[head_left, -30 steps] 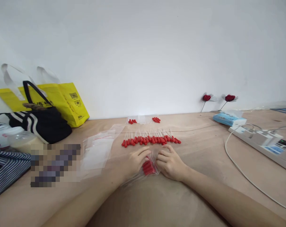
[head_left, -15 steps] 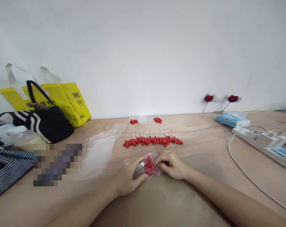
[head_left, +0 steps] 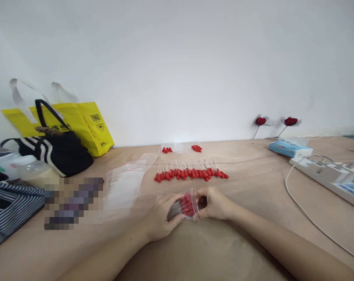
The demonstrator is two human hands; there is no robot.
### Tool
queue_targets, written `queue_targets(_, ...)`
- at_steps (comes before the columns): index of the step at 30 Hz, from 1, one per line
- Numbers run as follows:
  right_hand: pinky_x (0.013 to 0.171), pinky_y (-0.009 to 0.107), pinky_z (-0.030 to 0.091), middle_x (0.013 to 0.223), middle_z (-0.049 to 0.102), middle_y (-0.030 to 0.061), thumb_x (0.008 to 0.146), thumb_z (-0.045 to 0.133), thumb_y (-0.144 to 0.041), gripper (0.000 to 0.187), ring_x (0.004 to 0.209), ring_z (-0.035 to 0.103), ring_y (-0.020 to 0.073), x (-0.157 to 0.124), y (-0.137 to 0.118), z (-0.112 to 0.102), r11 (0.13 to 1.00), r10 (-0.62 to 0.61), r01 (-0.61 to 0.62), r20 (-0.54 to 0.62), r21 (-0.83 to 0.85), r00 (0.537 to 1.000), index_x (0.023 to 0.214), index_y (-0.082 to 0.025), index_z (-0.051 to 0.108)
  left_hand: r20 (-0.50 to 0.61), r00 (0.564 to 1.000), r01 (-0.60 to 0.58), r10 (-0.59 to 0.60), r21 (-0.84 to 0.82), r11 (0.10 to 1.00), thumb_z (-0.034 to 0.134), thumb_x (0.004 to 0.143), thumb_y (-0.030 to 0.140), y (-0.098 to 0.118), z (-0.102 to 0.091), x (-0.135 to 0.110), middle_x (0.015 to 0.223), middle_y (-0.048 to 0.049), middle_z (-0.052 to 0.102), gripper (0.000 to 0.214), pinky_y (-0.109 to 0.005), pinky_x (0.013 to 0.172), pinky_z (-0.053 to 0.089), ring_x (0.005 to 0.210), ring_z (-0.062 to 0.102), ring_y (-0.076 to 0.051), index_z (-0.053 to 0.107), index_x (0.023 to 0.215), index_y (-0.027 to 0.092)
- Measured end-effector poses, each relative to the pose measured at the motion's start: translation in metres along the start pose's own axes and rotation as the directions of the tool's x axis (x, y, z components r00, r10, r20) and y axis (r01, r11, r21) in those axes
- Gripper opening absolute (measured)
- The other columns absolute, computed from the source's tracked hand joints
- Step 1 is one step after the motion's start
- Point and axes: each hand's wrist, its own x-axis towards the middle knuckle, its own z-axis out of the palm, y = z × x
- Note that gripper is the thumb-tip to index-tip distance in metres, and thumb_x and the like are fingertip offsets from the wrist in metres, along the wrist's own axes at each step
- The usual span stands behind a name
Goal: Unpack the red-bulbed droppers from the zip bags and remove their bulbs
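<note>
Both my hands hold one small clear zip bag (head_left: 186, 207) filled with red-tipped sticks, just above the table in front of me. My left hand (head_left: 159, 217) grips the bag's left end with curled fingers. My right hand (head_left: 214, 203) pinches the bag's right end, by its red zip strip. Beyond the hands lies a row of several loose red-tipped sticks (head_left: 191, 173) on the table. Further back, near the wall, are two small packets with red pieces (head_left: 181, 148).
A pile of empty clear zip bags (head_left: 124, 183) lies left of the hands. A black striped handbag (head_left: 55, 150) and a yellow tote (head_left: 83, 125) stand at the far left. A power strip (head_left: 335, 176) with a white cable (head_left: 305, 214), a blue packet (head_left: 289, 148) and two red paper flowers (head_left: 274, 121) are on the right.
The bag was pressed flat on the table under both hands; now it is lifted and held between them, tilted up, with the right hand at its zip end.
</note>
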Motion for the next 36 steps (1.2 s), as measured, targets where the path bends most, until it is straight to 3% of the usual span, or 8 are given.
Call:
queue_targets(5, 0.048, 0.018, 0.036, 0.064, 0.055, -0.0055, 0.049, 0.073, -0.018, 0.033, 0.054, 0.047, 0.0078, -0.002, -0.003, 0.006, 0.997, 0.076, -0.076, -0.098, 0.003, 0.992, 0.075, -0.017, 0.052, -0.016, 1.0, -0.009, 0.009, -0.003, 1.0, 0.053, 0.076, 0.027, 0.0, 0.001, -0.001, 0.114, -0.0069, 0.057, 0.041, -0.036, 0.089, 0.041, 0.104, 0.053, -0.021, 0.045, 0.116, 0.021)
queue_targets(10, 0.048, 0.017, 0.036, 0.067, 0.054, -0.0054, 0.051, 0.071, -0.017, 0.034, 0.055, 0.046, 0.0068, 0.0, -0.001, 0.009, 0.992, 0.07, -0.062, -0.068, 0.111, 0.995, 0.076, -0.017, 0.048, -0.023, 1.0, -0.022, 0.021, -0.002, 1.0, 0.053, 0.076, 0.026, 0.001, 0.001, -0.001, 0.113, -0.0059, 0.057, 0.041, -0.035, 0.088, 0.042, 0.103, 0.053, -0.02, 0.045, 0.116, 0.022)
queue_targets(21, 0.046, 0.016, 0.034, 0.058, 0.048, -0.007, 0.06, 0.06, -0.01, 0.019, 0.05, 0.043, 0.0058, -0.002, -0.006, 0.009, 0.997, 0.025, -0.021, -0.051, 0.067, 0.998, 0.072, -0.017, 0.046, -0.015, 1.0, -0.019, 0.02, 0.025, 0.999, 0.05, 0.078, 0.028, -0.001, 0.002, -0.002, 0.111, -0.0067, 0.058, 0.037, -0.033, 0.087, 0.042, 0.1, 0.054, -0.019, 0.045, 0.114, 0.02)
queue_targets(27, 0.049, 0.017, 0.035, 0.06, 0.052, -0.0058, 0.064, 0.063, -0.014, 0.016, 0.052, 0.045, 0.0064, -0.002, -0.004, 0.01, 0.997, -0.032, 0.034, -0.028, 0.076, 0.999, 0.079, -0.017, 0.055, 0.009, 1.0, -0.008, 0.008, 0.014, 1.0, 0.049, 0.079, 0.028, -0.002, 0.002, -0.002, 0.113, -0.0065, 0.057, 0.036, -0.034, 0.088, 0.042, 0.102, 0.053, -0.019, 0.045, 0.114, 0.021)
queue_targets(32, 0.049, 0.018, 0.034, 0.056, 0.049, -0.0061, 0.065, 0.065, -0.021, 0.014, 0.05, 0.043, 0.0054, 0.002, 0.007, 0.008, 0.963, 0.047, -0.032, -0.05, 0.267, 0.998, 0.075, -0.015, 0.056, 0.008, 1.0, 0.013, -0.014, 0.025, 1.0, 0.05, 0.078, 0.029, -0.002, 0.002, -0.001, 0.11, -0.0055, 0.058, 0.037, -0.033, 0.087, 0.042, 0.099, 0.054, -0.02, 0.045, 0.114, 0.021)
queue_targets(36, 0.041, 0.018, 0.035, 0.054, 0.052, -0.006, 0.06, 0.069, -0.029, 0.026, 0.044, 0.047, 0.0064, 0.004, 0.012, -0.007, 0.875, 0.252, -0.247, 0.042, 0.416, 0.967, 0.076, -0.016, 0.052, 0.009, 1.0, 0.022, -0.022, 0.015, 1.0, 0.051, 0.077, 0.028, -0.001, 0.0, -0.001, 0.11, -0.0046, 0.058, 0.038, -0.032, 0.086, 0.042, 0.099, 0.054, -0.019, 0.045, 0.115, 0.023)
